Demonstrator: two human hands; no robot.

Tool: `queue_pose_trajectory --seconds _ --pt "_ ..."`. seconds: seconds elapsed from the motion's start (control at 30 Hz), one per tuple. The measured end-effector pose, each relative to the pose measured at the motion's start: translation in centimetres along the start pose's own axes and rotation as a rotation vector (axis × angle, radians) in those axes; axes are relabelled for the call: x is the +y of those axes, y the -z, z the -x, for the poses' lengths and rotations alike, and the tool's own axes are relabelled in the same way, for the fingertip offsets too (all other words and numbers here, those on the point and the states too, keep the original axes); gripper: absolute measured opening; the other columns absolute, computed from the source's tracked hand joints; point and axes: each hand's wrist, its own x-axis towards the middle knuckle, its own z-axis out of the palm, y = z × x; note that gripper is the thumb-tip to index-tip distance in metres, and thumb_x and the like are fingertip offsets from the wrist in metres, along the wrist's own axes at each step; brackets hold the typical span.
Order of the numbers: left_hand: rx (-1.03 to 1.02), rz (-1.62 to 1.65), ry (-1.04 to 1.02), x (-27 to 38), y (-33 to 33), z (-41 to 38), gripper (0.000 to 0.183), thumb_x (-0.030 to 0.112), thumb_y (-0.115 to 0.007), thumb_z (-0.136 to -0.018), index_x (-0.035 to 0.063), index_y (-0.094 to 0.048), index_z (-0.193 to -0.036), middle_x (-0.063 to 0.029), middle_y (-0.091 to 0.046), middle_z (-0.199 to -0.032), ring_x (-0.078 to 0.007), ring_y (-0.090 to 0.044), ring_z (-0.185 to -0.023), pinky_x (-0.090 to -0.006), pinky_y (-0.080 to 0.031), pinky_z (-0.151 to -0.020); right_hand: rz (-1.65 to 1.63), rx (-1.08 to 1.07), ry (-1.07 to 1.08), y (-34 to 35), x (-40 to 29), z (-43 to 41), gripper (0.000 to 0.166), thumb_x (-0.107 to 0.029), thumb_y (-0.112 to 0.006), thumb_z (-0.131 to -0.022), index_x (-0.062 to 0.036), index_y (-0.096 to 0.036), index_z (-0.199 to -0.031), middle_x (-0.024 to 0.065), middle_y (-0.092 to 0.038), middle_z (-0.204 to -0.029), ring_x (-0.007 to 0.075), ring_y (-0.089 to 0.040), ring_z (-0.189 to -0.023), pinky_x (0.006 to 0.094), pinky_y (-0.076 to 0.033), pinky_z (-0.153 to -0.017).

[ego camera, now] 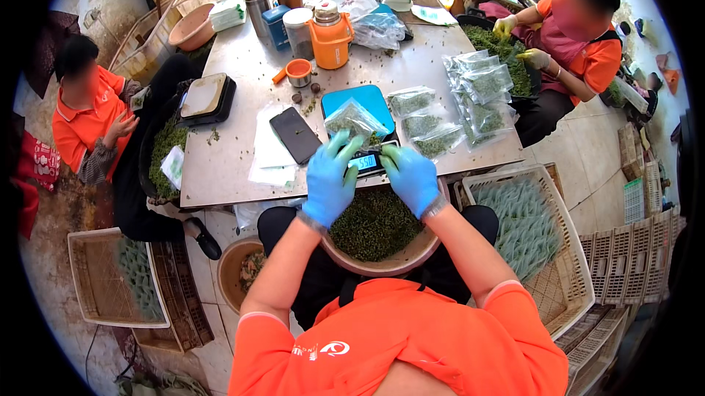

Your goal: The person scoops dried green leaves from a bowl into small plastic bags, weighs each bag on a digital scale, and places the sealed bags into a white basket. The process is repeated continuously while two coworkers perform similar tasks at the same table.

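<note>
A clear plastic bag of small green buds or leaves (352, 118) lies on the blue platform of a digital scale (380, 104), whose lit display (364, 162) shows digits. My left hand (330, 181), in a blue glove, reaches over the scale's left side. Its fingertips touch the bag's near edge, and the thumb lies apart beside the display. My right hand (412, 178), also gloved in blue, has its fingertips at the scale's near right edge, close to loose green bits; what they hold is hidden. Below both hands, a tub (380, 268) of the same green plant material (374, 225) sits between my knees.
Filled bags (432, 126) lie right of the scale; a phone (296, 134) and white packets (270, 145) lie left. An orange jug (329, 38) and cups stand behind. A crate (573, 264) of bags is at right. Co-workers sit at left (91, 120) and right (578, 38).
</note>
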Motion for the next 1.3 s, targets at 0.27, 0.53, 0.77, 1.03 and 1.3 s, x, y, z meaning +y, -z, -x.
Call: queue_pose_trajectory --seconds 0.27,0.53,0.77,1.03,1.3 --pt "-0.178 -0.183 -0.141 -5.2 -5.7 -4.9 0.014 0.011 -0.07 -0.07 0.0088 -0.068 -0.084 -0.006 -0.061 -0.099 -0.0313 -0.056 -0.098 -0.0425 -0.047 -0.085 0.279 -0.238 -0.089 -5.8 1.9 -3.8 0.015 -0.02 -0.056 -0.085 -0.0091 -0.066 -0.087 0.016 -0.067 -0.079 0.037 -0.066 -0.072 0.0484 -0.051 -0.064" --pt "-0.202 -0.082 -0.023 -3.9 -0.8 -3.4 0.075 0.018 -0.076 -0.064 0.0085 -0.049 -0.133 -0.0162 -0.046 -0.138 -0.0377 -0.042 -0.128 -0.0464 -0.035 -0.106 0.148 -0.678 0.005 0.9 1.9 3.9 0.032 -0.019 -0.061 -0.08 -0.0066 -0.06 -0.11 0.0182 -0.067 -0.089 0.0358 -0.066 -0.083 0.0459 -0.053 -0.073" --pt "-0.268 -0.252 0.135 -5.4 -4.2 -2.1 0.095 0.032 -0.083 -0.061 0.0099 -0.036 -0.141 -0.0156 -0.041 -0.14 -0.0369 -0.034 -0.134 -0.0562 -0.021 -0.111 0.401 -0.098 0.396 -1.7 1.3 -8.5 0.016 -0.015 -0.065 -0.076 -0.007 -0.067 -0.09 0.012 -0.063 -0.08 0.0303 -0.065 -0.077 0.0393 -0.054 -0.067" --pt "-0.099 0.556 0.44 2.3 -3.9 3.7 0.074 0.003 -0.08 -0.07 0.0023 -0.044 -0.135 -0.0093 -0.06 -0.116 -0.0166 -0.059 -0.104 -0.0296 -0.051 -0.087 0.265 -0.637 0.355 5.4 -4.5 -7.4 0.013 -0.015 -0.065 -0.073 -0.0084 -0.073 -0.08 0.0186 -0.067 -0.075 0.0333 -0.068 -0.071 0.0433 -0.054 -0.064" --pt "-0.422 1.161 0.847 3.6 -5.8 6.3 0.05 0.003 -0.073 -0.076 0.0003 -0.058 -0.123 -0.004 -0.064 -0.112 -0.0106 -0.059 -0.098 -0.0276 -0.049 -0.088 0.215 -0.879 0.205 12.5 -4.3 -2.9 0.029 -0.022 -0.061 -0.082 -0.0177 -0.07 -0.109 0.0123 -0.07 -0.09 0.0309 -0.067 -0.078 0.0385 -0.055 -0.075"
